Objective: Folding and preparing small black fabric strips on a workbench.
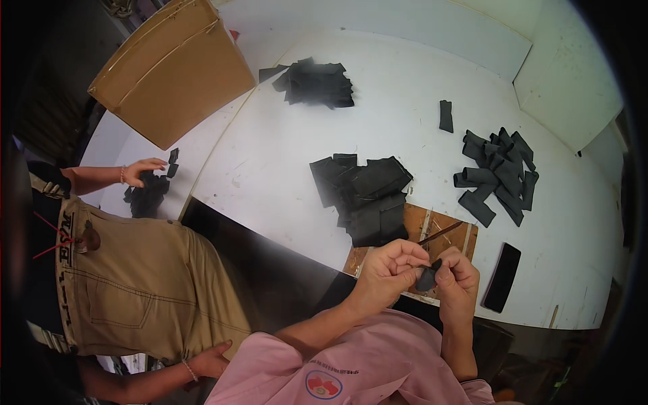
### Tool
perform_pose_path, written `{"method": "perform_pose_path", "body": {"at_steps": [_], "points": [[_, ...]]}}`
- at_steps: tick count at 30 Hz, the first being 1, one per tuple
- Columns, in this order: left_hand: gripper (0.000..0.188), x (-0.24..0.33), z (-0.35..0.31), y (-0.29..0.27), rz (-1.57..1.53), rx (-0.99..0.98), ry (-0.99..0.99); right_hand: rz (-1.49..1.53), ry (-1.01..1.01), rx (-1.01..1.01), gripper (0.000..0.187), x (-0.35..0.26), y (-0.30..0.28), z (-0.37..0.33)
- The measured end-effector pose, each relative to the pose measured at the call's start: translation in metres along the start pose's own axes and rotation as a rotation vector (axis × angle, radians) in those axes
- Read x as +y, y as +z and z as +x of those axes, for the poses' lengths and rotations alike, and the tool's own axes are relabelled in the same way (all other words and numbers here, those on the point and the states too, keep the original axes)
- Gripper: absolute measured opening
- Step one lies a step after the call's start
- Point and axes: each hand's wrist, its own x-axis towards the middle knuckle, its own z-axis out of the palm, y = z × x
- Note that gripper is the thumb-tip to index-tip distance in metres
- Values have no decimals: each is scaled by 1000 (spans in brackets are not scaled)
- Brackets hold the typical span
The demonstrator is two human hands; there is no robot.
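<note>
Between my left hand point(391, 271) and my right hand point(459, 278) is a small piece of dark grey fabric point(426, 279), pinched by the fingertips of both. It looks folded or curled over, and the fingers cover part of it. Both hands are just over the near edge of a brown wooden board point(467, 237) set at the table's front. On that board, beyond my fingers, lies a thin dark strip-like tool point(440, 233) whose kind I cannot make out. A pile of flat dark fabric pieces point(370, 196) overlaps the board's left part.
Folded dark pieces point(499, 172) are heaped at right, near a single piece point(446, 116). Farther back lies another dark stack point(317, 82). A black phone point(501, 277) is by my right hand. At left are a cardboard box point(175, 74) and a co-worker's hand point(143, 170) over dark scraps.
</note>
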Motion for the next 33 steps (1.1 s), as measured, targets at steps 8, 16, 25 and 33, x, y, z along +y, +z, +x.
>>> {"method": "perform_pose_path", "body": {"at_steps": [8, 16, 25, 33], "points": [[31, -1, -7, 6, -562, -489, -334, 215, 124, -71, 25, -2, -5, -8], [31, 53, 24, 20, -755, -493, -269, -61, 0, -105, 20, -68, -2, 42], [22, 10, 51, -2, -677, -231, -345, 459, 353, -119, 21, -3, -18, 52], [22, 32, 47, 17, -799, -282, -329, 329, 181, -320, 20, -21, -22, 73]]}}
